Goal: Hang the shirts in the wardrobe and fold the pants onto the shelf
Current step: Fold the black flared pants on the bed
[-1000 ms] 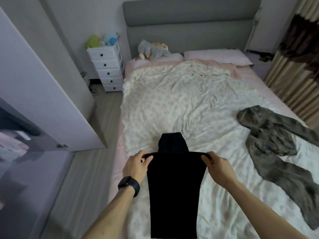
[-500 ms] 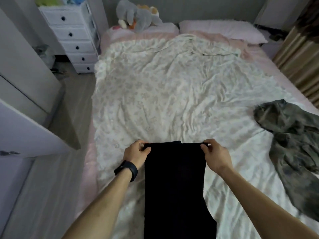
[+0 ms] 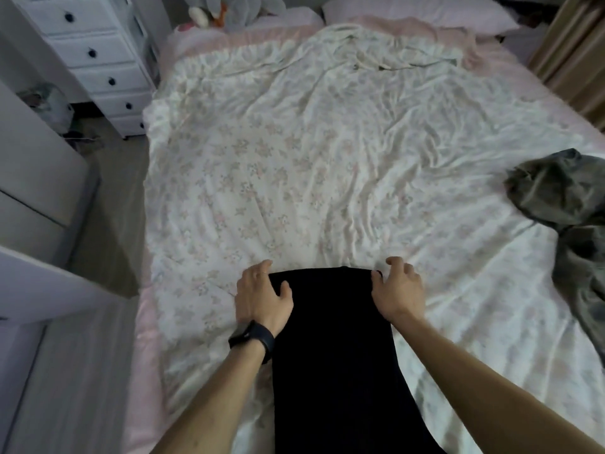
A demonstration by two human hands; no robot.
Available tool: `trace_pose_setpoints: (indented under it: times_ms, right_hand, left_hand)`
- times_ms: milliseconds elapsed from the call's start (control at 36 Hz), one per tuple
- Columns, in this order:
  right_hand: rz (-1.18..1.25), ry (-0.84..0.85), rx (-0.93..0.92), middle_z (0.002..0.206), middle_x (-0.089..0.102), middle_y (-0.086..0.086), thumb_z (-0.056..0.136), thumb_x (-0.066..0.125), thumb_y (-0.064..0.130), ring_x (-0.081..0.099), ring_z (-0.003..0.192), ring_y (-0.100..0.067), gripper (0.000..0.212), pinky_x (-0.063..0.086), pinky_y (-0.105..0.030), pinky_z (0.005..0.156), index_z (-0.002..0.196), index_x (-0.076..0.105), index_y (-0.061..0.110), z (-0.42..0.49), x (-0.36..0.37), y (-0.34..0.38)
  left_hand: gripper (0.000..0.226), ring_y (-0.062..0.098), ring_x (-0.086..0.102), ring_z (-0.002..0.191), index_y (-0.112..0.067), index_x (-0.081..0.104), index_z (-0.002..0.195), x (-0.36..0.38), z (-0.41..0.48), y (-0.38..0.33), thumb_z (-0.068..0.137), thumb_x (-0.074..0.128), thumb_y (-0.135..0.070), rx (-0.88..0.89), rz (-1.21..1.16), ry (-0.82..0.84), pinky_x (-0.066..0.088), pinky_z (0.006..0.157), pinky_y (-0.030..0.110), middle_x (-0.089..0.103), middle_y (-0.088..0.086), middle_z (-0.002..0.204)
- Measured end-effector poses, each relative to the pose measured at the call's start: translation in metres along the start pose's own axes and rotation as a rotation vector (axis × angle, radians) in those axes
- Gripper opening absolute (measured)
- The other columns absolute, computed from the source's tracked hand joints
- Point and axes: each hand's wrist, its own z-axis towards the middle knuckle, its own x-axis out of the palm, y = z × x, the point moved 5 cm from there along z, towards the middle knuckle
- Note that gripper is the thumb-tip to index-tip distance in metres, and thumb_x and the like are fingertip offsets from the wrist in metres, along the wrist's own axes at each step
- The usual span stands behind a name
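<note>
The black pants [image 3: 330,339] lay flat on the floral bedspread [image 3: 294,158] at the near edge of the bed, a long dark strip that ran from between the person's hands down out of the bottom of the view. The left hand [image 3: 262,296] rested at the pants' far left corner with its fingers spread and relaxed on the bedspread and its thumb lying on the black cloth, gripping nothing; a dark smartwatch [image 3: 250,335] sat on that wrist. The right hand [image 3: 397,290] was at the far right corner, its fingers apart and loosely bent above the bedspread, the thumb touching the edge of the pants, with nothing pinched or held. A crumpled grey-green garment [image 3: 563,198] lay on the right side of the bed, well apart from the pants. A white chest of drawers [image 3: 98,50] stood beside the bed's far left corner, and a plush toy [image 3: 229,11] and a pillow [image 3: 419,11] lay at the head.
</note>
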Motion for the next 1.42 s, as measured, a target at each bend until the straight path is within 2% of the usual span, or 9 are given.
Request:
trace_pose_setpoints:
  times_ms: [83, 222, 444, 583, 806, 944, 1083, 1250, 1417]
  right_hand:
    - [-0.038, -0.166, -0.156, 0.161, 0.03, -0.008, 0.101, 0.048, 0.038, 0.025, 0.145, -0.031, 0.046, 0.027, -0.046, 0.115, 0.142, 0.046, 0.017, -0.039, 0.011, 0.018]
    - [-0.097, -0.068, -0.518, 0.169, 0.015, 0.002, 0.105, 0.03, 0.04, 0.002, 0.156, -0.015, 0.052, 0.008, -0.042, 0.124, 0.156, 0.033, 0.029, -0.095, 0.055, 0.041]
    - [-0.462, 0.028, -0.498, 0.167, 0.019, 0.001, 0.102, 0.02, 0.052, 0.015, 0.154, -0.022, 0.062, 0.007, -0.054, 0.121, 0.158, 0.028, 0.029, -0.084, 0.074, -0.026]
    - [-0.635, 0.1, -0.318, 0.158, -0.04, -0.005, 0.09, -0.02, 0.05, -0.041, 0.144, -0.022, 0.07, -0.024, -0.058, 0.116, 0.156, -0.023, 0.029, -0.078, 0.06, -0.041]
    - [-0.365, 0.051, -0.514, 0.169, 0.008, -0.005, 0.104, 0.028, 0.042, 0.001, 0.157, -0.021, 0.06, 0.006, -0.054, 0.121, 0.161, 0.021, 0.024, -0.174, 0.063, -0.03]
    - [-0.419, 0.113, -0.52, 0.169, 0.013, 0.0, 0.105, 0.024, 0.046, 0.009, 0.156, -0.02, 0.057, 0.008, -0.054, 0.121, 0.161, 0.021, 0.03, -0.216, 0.073, -0.069]
    - [-0.436, 0.154, -0.208, 0.168, -0.017, 0.003, 0.103, -0.001, 0.052, -0.026, 0.151, -0.014, 0.057, -0.014, -0.056, 0.121, 0.156, -0.018, 0.04, -0.217, 0.056, -0.116]
    - [-0.261, 0.032, -0.371, 0.17, -0.001, -0.003, 0.105, 0.027, 0.044, -0.004, 0.157, -0.02, 0.062, -0.009, -0.052, 0.123, 0.162, 0.008, 0.031, -0.275, 0.04, -0.085]
    - [-0.361, 0.185, -0.425, 0.169, 0.011, -0.002, 0.105, 0.023, 0.047, 0.013, 0.156, -0.022, 0.059, 0.013, -0.056, 0.122, 0.16, 0.023, 0.025, -0.342, 0.062, -0.14]
  left_hand:
    - [0.062, 0.026, 0.036, 0.142, -0.023, 0.047, 0.144, 0.006, -0.043, -0.038, 0.086, 0.051, -0.046, 0.373, 0.186, -0.187, 0.028, 0.114, 0.052, 0.042, 0.004, 0.153]
    - [0.071, 0.018, -0.024, 0.151, -0.026, -0.003, 0.16, 0.06, -0.073, -0.032, 0.095, 0.013, -0.048, 0.4, 0.538, 0.139, -0.018, 0.119, 0.049, -0.022, -0.004, 0.165]
    - [0.058, 0.019, 0.028, 0.149, -0.027, 0.038, 0.153, 0.049, -0.069, -0.01, 0.099, 0.022, -0.042, 0.42, 0.587, 0.162, 0.011, 0.117, 0.052, 0.027, -0.006, 0.162]
    - [0.064, 0.027, 0.005, 0.154, -0.027, 0.019, 0.158, 0.038, -0.09, -0.011, 0.098, 0.014, -0.048, 0.342, 0.555, 0.16, -0.001, 0.12, 0.055, 0.006, 0.001, 0.166]
    - [0.063, 0.026, 0.026, 0.149, -0.022, 0.041, 0.152, 0.042, -0.175, -0.014, 0.095, 0.028, -0.046, 0.251, 0.42, 0.18, 0.011, 0.116, 0.053, 0.03, 0.004, 0.162]
    - [0.063, 0.016, -0.009, 0.153, -0.038, 0.002, 0.157, 0.048, -0.201, 0.022, 0.096, -0.002, -0.054, 0.207, 0.514, 0.259, -0.011, 0.12, 0.053, -0.008, -0.009, 0.166]
    - [0.059, 0.016, -0.036, 0.145, -0.032, -0.036, 0.147, 0.032, -0.203, 0.054, 0.095, -0.017, -0.052, 0.076, 0.651, 0.277, -0.023, 0.116, 0.055, -0.039, -0.007, 0.157]
    - [0.062, 0.019, 0.006, 0.155, -0.029, 0.015, 0.16, 0.033, -0.275, 0.01, 0.101, 0.026, -0.044, 0.402, 0.44, 0.205, 0.003, 0.122, 0.052, 0.006, -0.002, 0.168]
    - [0.057, 0.022, 0.023, 0.151, -0.029, 0.027, 0.157, 0.045, -0.356, 0.048, 0.102, 0.026, -0.044, 0.291, 0.482, 0.275, 0.016, 0.121, 0.056, 0.016, -0.002, 0.166]
